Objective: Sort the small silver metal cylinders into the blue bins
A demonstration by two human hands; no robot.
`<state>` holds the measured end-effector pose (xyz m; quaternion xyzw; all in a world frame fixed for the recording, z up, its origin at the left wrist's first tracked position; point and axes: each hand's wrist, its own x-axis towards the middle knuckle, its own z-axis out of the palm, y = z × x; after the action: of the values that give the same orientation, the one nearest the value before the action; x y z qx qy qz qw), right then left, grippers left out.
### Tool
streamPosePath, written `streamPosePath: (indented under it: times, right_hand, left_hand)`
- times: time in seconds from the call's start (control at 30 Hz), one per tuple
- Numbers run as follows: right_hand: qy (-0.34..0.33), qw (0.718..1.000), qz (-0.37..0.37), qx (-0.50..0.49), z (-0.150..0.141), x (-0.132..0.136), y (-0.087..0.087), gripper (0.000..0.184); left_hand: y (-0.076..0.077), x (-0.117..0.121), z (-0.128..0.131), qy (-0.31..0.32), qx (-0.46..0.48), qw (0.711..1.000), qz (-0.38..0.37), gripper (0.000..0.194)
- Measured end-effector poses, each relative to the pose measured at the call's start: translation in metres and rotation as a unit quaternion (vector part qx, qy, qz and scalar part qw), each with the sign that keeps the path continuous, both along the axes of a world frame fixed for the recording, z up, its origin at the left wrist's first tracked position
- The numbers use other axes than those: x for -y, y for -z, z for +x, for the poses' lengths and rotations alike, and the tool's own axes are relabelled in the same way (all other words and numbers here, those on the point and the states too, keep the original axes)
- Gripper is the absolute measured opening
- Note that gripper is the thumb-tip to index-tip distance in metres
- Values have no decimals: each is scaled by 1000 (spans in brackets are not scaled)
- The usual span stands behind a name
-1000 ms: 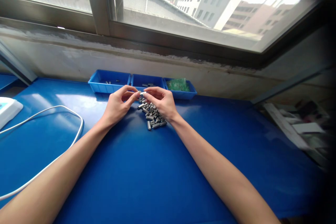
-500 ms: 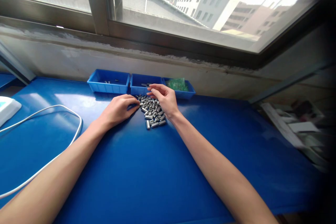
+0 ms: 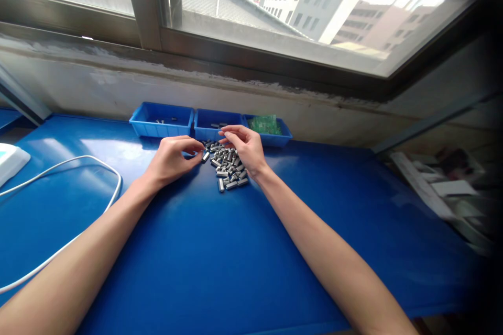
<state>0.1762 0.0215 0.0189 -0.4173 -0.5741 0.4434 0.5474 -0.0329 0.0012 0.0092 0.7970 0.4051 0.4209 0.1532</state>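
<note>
A pile of small hexagonal metal standoffs (image 3: 226, 162) lies on the blue table. My left hand (image 3: 171, 159) is at the pile's left edge, thumb and fingers slightly apart. Just beyond its fingertips lies a single standoff (image 3: 205, 157). My right hand (image 3: 247, 149) hovers over the pile's far right side, in front of the middle blue bin (image 3: 200, 128). Its thumb and index finger are bent toward each other; whatever small thing may be between them is too hidden to name. More metal pieces sit inside the middle bin.
The left blue bin (image 3: 151, 130) holds a few small metal parts. Green packets (image 3: 265, 124) fill the right blue bin (image 3: 283, 140). A white cable (image 3: 118, 180) loops across the table's left side near a white device (image 3: 13, 162). Behind stands a window wall.
My left hand has drawn slightly left and up, its fingers loosening, and a standoff shows by its fingertips. My right hand has barely moved.
</note>
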Motion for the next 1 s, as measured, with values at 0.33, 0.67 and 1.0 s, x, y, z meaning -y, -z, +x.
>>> streamPosePath:
  times: [0.33, 0.67, 1.0]
  right_hand:
    - [-11, 1000, -4, 15, 0, 0, 1, 20]
    - [-14, 1000, -9, 17, -1, 1, -1, 17]
    - [-28, 999, -16, 20, -1, 4, -3, 16]
  left_hand:
    - [4, -3, 1, 70, -146, 987, 26, 21]
    - [3, -6, 0, -7, -71, 997, -25, 21]
    - [0, -7, 7, -58, 216, 959, -172, 36]
